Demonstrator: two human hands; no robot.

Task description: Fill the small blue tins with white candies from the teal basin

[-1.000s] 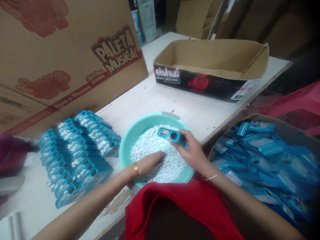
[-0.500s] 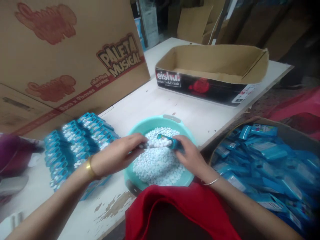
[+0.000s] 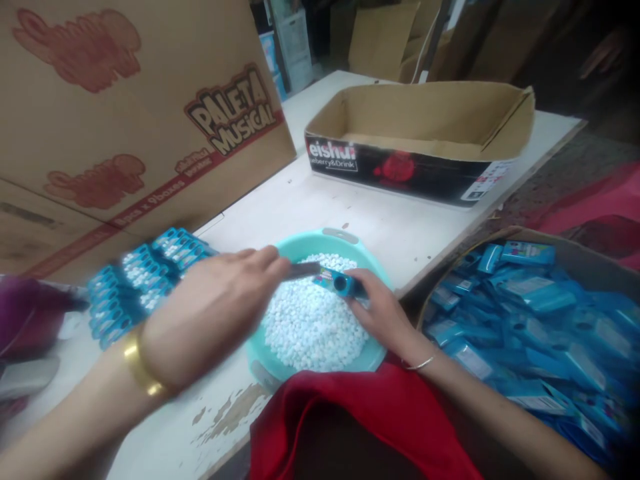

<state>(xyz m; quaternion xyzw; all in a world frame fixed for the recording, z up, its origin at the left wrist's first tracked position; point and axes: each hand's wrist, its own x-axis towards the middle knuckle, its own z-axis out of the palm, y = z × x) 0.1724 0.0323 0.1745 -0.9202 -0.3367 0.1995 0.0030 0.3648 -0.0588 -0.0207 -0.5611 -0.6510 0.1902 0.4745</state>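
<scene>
My left hand (image 3: 235,293), with a gold bangle at its wrist, grips a dark, narrow scoop-like tool (image 3: 303,269). The tool's far end meets a small blue plastic container (image 3: 333,280) above the basin; whether anything is in the tool is hidden. Fingers of my right hand (image 3: 375,303) are closed around the container's right end, where a round dark hole faces up. Below both hands, a turquoise basin (image 3: 295,247) holds a heap of small white pellets (image 3: 315,333). Left of it stand rows of similar blue containers (image 3: 150,273), some with white pellets showing, partly covered by my left arm.
A large cardboard carton (image 3: 150,133) stands at the back left. An open, low cardboard tray (image 3: 400,167) sits on the white table (image 3: 270,207). At right, a big box holds many blue containers (image 3: 535,333). Another person's hand (image 3: 605,53) shows at the upper right.
My left hand has lifted and turned over, with the tool now against the container's left end. The white pellets seen along the tool no longer show. My right hand has barely moved.
</scene>
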